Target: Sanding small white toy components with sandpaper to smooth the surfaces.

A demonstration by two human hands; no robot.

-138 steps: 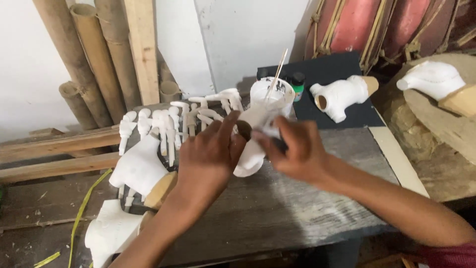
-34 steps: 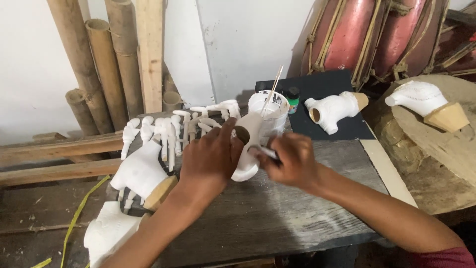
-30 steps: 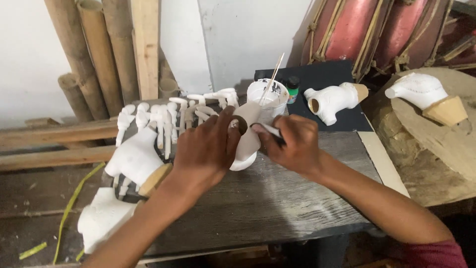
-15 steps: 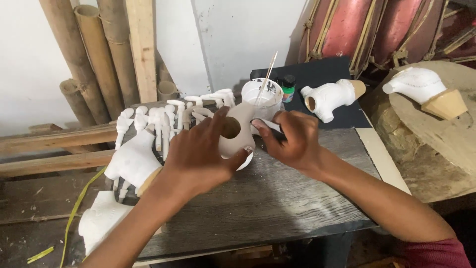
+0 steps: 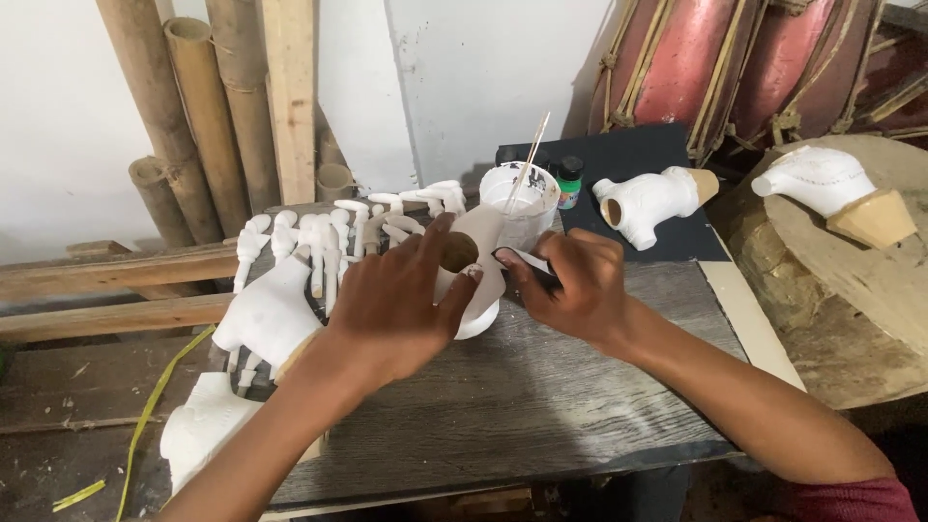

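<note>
The left hand (image 5: 391,304) has a full grip around a white hollow figure (image 5: 476,275), held just above the grey bench (image 5: 541,387). The right hand (image 5: 570,285) pinches a small tool (image 5: 522,261) against it. Behind stands a white paint cup (image 5: 522,203); more white pieces (image 5: 329,237) lie leftward.

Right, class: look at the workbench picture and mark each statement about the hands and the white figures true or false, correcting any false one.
1. The left hand holds a white figure with a round hole. True.
2. The right hand is empty. False: its grip is on a small brush, tip against the figure.
3. A white pot with a stick in it stands behind the hands. True.
4. The small green bottle lies on the floor. False: it stands on the dark board beside the pot.
5. Bamboo poles lean against the wall. True.
</note>
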